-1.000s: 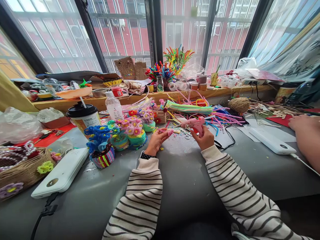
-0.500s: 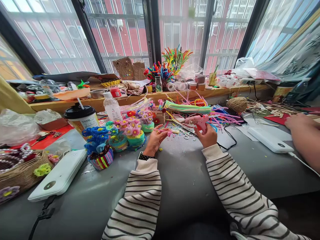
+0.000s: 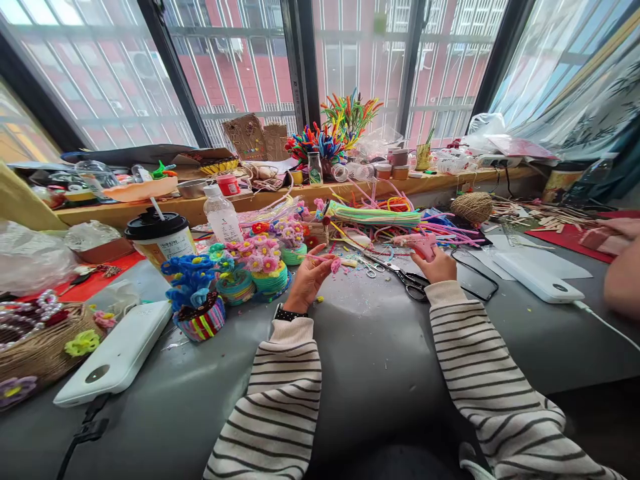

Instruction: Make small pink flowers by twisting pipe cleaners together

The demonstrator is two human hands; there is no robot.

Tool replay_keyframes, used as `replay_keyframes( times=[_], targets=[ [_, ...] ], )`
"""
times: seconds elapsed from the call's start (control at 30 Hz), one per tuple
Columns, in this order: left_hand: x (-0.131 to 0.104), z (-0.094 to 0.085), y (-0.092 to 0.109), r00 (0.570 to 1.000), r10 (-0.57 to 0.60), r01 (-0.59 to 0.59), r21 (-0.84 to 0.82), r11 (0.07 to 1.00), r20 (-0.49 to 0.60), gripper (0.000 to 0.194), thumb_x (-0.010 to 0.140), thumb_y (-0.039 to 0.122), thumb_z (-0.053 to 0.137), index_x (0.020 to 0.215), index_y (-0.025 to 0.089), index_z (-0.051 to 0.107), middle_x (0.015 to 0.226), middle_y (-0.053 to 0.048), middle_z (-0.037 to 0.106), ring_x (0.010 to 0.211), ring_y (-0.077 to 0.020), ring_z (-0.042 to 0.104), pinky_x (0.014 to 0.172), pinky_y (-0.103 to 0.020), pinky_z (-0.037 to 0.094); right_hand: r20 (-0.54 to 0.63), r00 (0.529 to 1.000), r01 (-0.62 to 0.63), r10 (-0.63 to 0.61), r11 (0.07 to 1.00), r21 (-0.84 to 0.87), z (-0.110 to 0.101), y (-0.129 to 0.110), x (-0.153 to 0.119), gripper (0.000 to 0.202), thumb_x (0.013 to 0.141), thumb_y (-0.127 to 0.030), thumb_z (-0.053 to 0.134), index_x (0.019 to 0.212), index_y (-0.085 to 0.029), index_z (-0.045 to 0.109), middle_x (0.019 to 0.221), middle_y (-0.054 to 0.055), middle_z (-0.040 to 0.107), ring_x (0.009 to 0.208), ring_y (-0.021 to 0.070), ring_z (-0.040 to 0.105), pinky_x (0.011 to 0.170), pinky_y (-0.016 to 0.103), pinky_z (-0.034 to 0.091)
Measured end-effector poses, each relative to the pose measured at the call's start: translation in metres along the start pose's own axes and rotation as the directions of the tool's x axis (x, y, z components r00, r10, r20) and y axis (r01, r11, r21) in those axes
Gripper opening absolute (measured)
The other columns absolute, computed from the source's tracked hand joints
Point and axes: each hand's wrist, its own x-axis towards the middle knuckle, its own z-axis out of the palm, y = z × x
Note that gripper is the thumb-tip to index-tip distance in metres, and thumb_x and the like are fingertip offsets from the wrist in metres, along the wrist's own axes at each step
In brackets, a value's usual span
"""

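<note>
Near the middle of the grey table, my left hand [image 3: 311, 280] pinches a pink fuzzy flower piece [image 3: 335, 265] by its thin stem. To the right, my right hand [image 3: 436, 267] is closed round the handle of a pink glue gun [image 3: 421, 245], whose nozzle points left. Black-handled scissors [image 3: 414, 287] lie just left of and below my right hand, and small silver scissors [image 3: 373, 268] rest between the hands. Pots of pink fuzzy flowers [image 3: 260, 257] stand left of my left hand.
A blue flower pot [image 3: 200, 320], a lidded cup [image 3: 167, 240] and a bottle [image 3: 223, 217] stand left. White power banks lie at left [image 3: 117, 353] and right [image 3: 540, 277]. Another person's hand [image 3: 613, 233] is at far right. Pipe cleaners [image 3: 375, 215] lie behind.
My right hand has moved right with the glue gun, uncovering the black-handled scissors. My left hand has barely moved. The other person's hand has shifted right and now holds something pinkish.
</note>
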Motion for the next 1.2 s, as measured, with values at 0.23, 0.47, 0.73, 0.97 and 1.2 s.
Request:
replay_keyframes(
  times=[0.23,0.47,0.73,0.97,1.2],
  targets=[
    [0.001,-0.001,-0.001,0.999,0.000,0.000,0.002,1.000,-0.048,0.053,0.059,0.010,0.065,0.108,0.015,0.046,0.077,-0.001,0.063,0.071,-0.0083,0.060,0.071,-0.020,0.045,-0.029,0.999,-0.027,0.023,0.992,-0.125,0.009,0.023,0.011,0.042,0.054,-0.049,0.056,0.070,-0.010,0.060,0.063,0.010,0.053,0.068,0.0233,0.049,0.061,0.034,0.038],
    [0.004,-0.005,-0.003,0.997,-0.008,0.008,0.003,1.000,-0.076,0.045,0.061,0.010,0.063,0.103,0.015,0.048,0.077,-0.001,0.062,0.073,-0.0076,0.059,0.069,-0.016,0.046,0.162,0.983,-0.048,0.086,0.973,-0.228,0.008,0.025,0.013,0.053,0.055,-0.047,0.056,0.087,-0.005,0.059,0.073,0.015,0.059,0.072,0.0258,0.054,0.063,0.034,0.039],
    [0.004,-0.002,-0.002,0.990,-0.043,0.042,-0.009,0.999,-0.132,0.040,0.061,0.008,0.062,0.098,0.013,0.048,0.076,-0.001,0.062,0.068,-0.0060,0.059,0.068,-0.015,0.047,0.076,0.989,-0.097,0.124,0.951,-0.293,0.002,0.023,0.006,0.044,0.059,-0.041,0.057,0.083,-0.004,0.060,0.080,0.021,0.059,0.078,0.0292,0.053,0.065,0.037,0.038],
    [0.004,-0.002,-0.003,0.991,-0.036,0.035,-0.010,0.999,-0.126,0.035,0.061,0.009,0.063,0.093,0.014,0.050,0.076,-0.001,0.062,0.070,-0.0069,0.059,0.075,-0.019,0.046,-0.087,0.931,0.363,-0.354,0.877,0.314,-0.016,-0.035,-0.009,0.038,0.073,-0.044,0.044,0.091,-0.012,0.059,0.088,0.011,0.060,0.073,0.0189,0.053,0.066,0.032,0.039],
    [0.002,-0.002,-0.003,0.996,-0.043,0.043,0.002,0.999,-0.076,0.032,0.059,0.012,0.064,0.088,0.014,0.052,0.074,-0.001,0.063,0.068,-0.0070,0.059,0.069,-0.018,0.045,0.057,0.663,0.597,-0.747,0.573,0.562,-0.010,-0.119,-0.041,0.027,0.070,-0.043,0.053,0.077,-0.019,0.064,0.075,0.004,0.062,0.071,0.0144,0.051,0.069,0.027,0.038]
  ],
)
